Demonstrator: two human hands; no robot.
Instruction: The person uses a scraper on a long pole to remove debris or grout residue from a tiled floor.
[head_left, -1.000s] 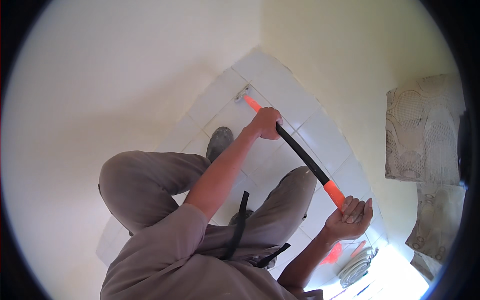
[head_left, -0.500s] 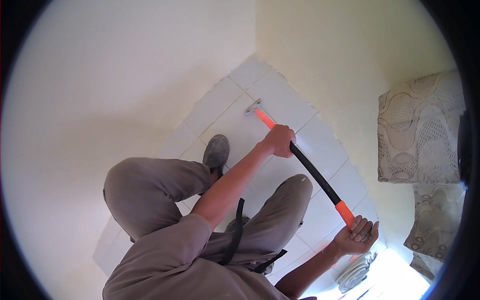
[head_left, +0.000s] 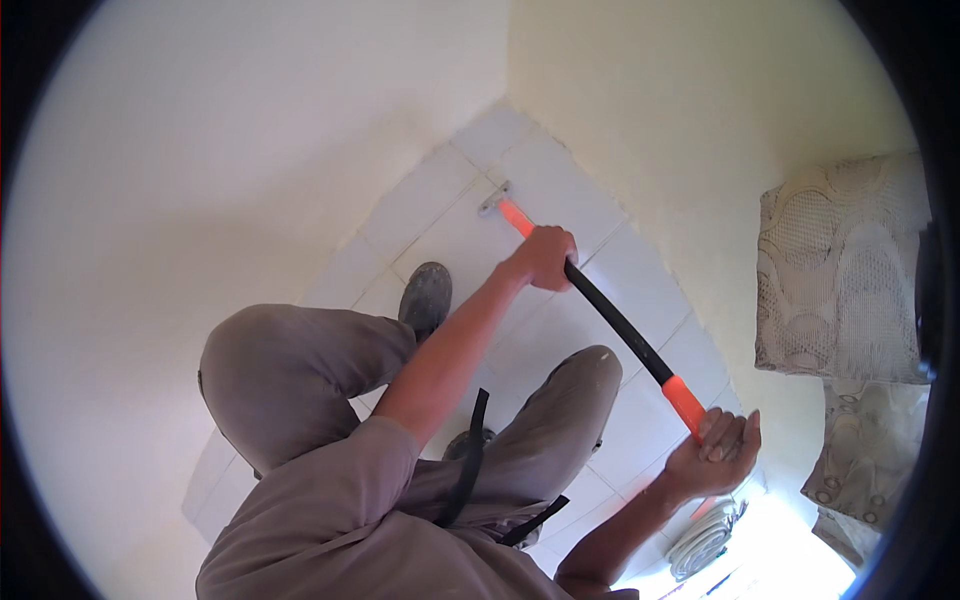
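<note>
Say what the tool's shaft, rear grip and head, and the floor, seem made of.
Shaft: black with a faint sheen; coated metal or plastic.
Rear grip: plastic or rubber, probably; smooth, even orange.
Head: perhaps metal, dull grey; too small to tell.
Floor: likely glazed ceramic; shiny tiles, straight joints.

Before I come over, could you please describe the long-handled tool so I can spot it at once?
Start at the corner where two pale walls meet the tiled floor. Below it, the left hand and right hand hold the tool. Its black shaft and orange ends stand out against that floor.
</note>
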